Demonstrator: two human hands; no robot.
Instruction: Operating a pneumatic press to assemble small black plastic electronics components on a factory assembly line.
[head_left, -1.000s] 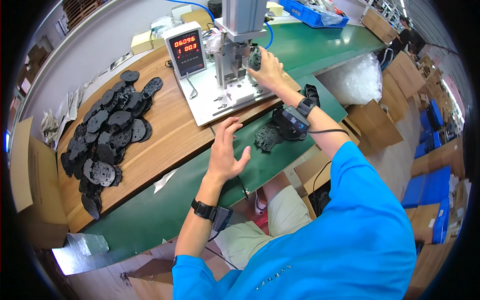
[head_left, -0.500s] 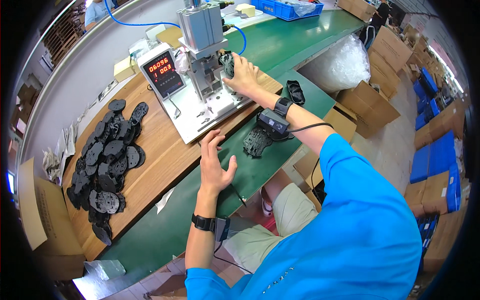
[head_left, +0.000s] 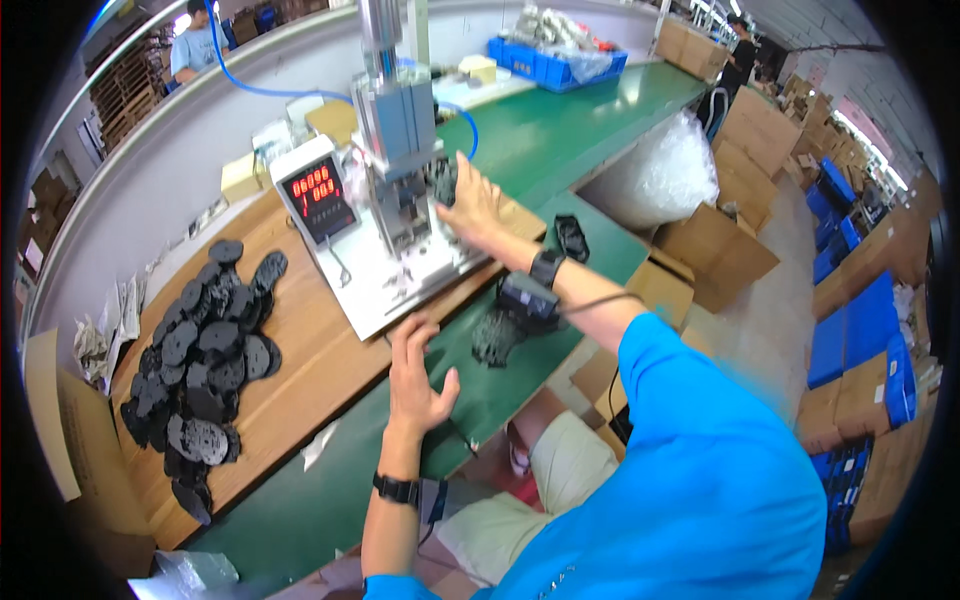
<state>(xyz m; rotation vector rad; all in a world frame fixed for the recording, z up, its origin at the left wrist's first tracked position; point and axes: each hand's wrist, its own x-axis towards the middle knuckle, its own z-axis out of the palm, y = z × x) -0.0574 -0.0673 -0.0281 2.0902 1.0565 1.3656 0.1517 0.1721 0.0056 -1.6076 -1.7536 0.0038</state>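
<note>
A dark grey, rounded, apparently moulded plastic part [head_left: 443,184] is held roughly upright in the grasp of the right hand [head_left: 475,207]. It is positioned just beside the silver metal press [head_left: 395,120], on that unit's right side. An uneven, mottled surface is presented; finer relief is obscured by blur. The part's right edge is covered by the fingers. Contact with the press cannot be confirmed.

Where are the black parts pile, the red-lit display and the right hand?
Black parts pile [head_left: 205,400], head view: its middle.
Display [head_left: 318,202], head view: front panel.
Right hand [head_left: 474,208], head view: back of hand.
</note>
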